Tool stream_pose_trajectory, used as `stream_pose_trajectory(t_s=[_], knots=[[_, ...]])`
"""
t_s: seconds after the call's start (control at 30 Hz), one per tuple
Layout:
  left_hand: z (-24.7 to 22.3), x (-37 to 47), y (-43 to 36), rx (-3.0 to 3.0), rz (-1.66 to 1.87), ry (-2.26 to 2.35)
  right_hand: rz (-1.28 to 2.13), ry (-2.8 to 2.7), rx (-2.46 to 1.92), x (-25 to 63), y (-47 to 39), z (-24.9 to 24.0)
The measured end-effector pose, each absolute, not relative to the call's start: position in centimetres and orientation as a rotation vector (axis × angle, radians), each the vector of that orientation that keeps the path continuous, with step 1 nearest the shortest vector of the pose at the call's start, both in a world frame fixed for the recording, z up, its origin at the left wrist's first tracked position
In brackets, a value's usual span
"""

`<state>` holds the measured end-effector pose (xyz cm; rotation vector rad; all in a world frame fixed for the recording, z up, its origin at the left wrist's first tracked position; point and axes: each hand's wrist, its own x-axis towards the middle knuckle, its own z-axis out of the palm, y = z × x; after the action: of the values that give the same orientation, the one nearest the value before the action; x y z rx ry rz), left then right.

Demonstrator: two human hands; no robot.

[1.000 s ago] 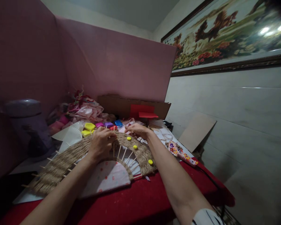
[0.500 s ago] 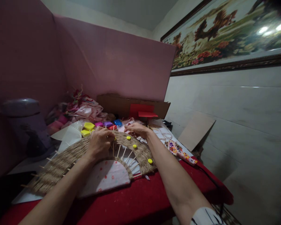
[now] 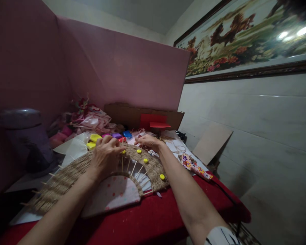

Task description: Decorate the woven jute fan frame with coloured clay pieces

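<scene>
A framed picture (image 3: 229, 41) (horses and flowers) hangs on the wall (image 3: 270, 119).

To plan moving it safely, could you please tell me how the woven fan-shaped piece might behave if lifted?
The woven fan-shaped piece would probably hold its arc fairly stiffly, since thin sticks cross it. Those sticks look slender and jut past the outer edge, so they could snap if caught. With open gaps between them, it is likely light for its size.
</scene>
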<state>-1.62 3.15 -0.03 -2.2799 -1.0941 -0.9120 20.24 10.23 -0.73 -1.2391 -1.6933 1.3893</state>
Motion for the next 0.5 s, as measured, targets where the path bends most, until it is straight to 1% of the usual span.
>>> stream_pose_trajectory(t_s=[0.1, 0.2, 0.33, 0.5], knots=[[0.0, -1.9, 2.4, -2.277, -0.777, -1.057, 1.387, -1.695, -1.242, 20.1, 9.9, -0.5], [-0.8, -2.5, 2.2, -2.255, -0.731, -1.056, 1.387, -1.698, -1.242, 20.0, 9.6, -0.3], [-1.9, -3.3, 2.6, -2.212, -0.797, -1.093, 1.372, -1.702, -1.244, 20.0, 9.4, -0.2], [-2.2, -3.4, 2.9, -2.221, -0.843, -1.069, 1.353, -1.708, -1.261, 20.0, 9.4, -0.2]])
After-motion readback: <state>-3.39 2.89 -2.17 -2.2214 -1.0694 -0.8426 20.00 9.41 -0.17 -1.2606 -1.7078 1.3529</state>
